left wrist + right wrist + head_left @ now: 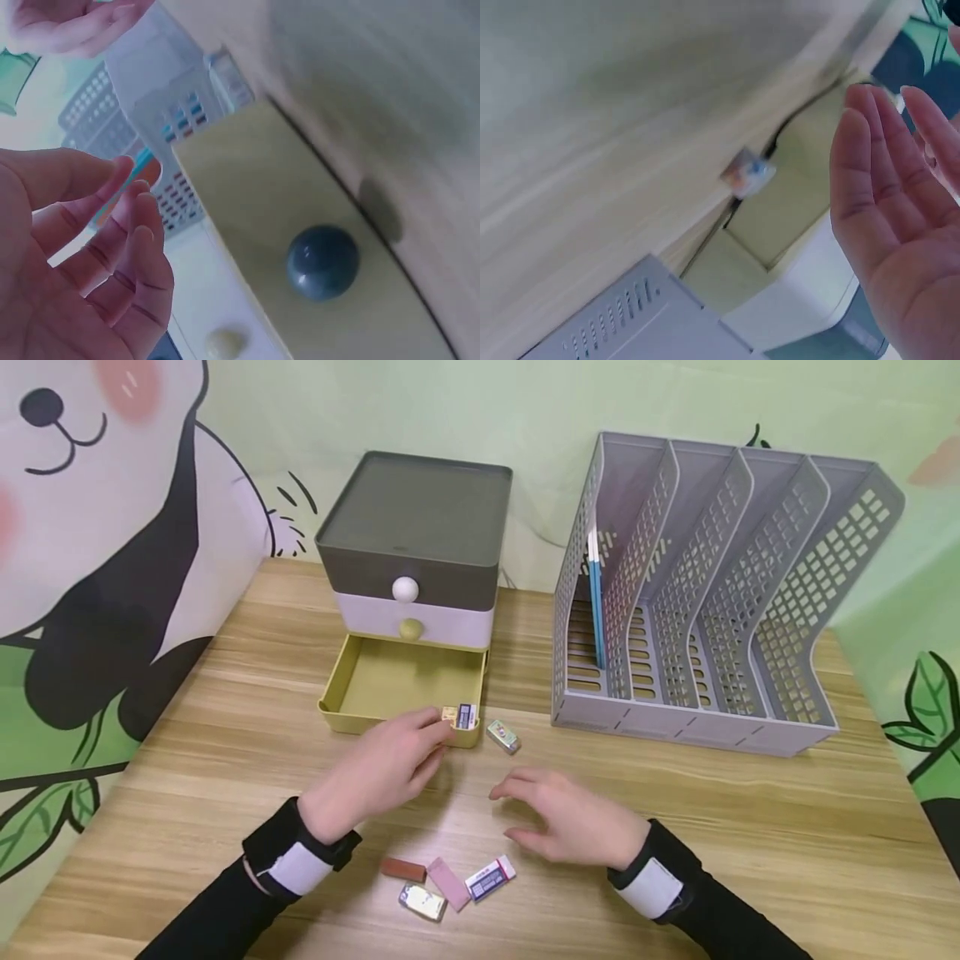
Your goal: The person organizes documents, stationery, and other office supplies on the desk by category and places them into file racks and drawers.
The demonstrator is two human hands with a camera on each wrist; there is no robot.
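Note:
My left hand [382,768] hovers at the front right corner of the pulled-out yellow drawer [397,681]. Its fingers are loosely bent, and the left wrist view shows nothing between them. Inside that corner lie a yellow eraser [449,713] and a blue-and-white eraser [467,717]. Just right of the drawer, a small patterned eraser [503,737] rests on the table. Below it my right hand [570,818] is held over the table with spread, relaxed fingers and holds nothing. Between the forearms lie a brown-red eraser [403,870], a pale yellow eraser [422,902], a pink eraser [448,883] and a sleeved white eraser [491,878].
The drawer belongs to a stacked drawer box with a dark grey top [435,510] and a lilac middle drawer [450,625]. To its right stands a grey-lilac file rack [690,718] with a thin blue book [596,602] in its left slot. A panda-print cloth [450,410] hangs behind.

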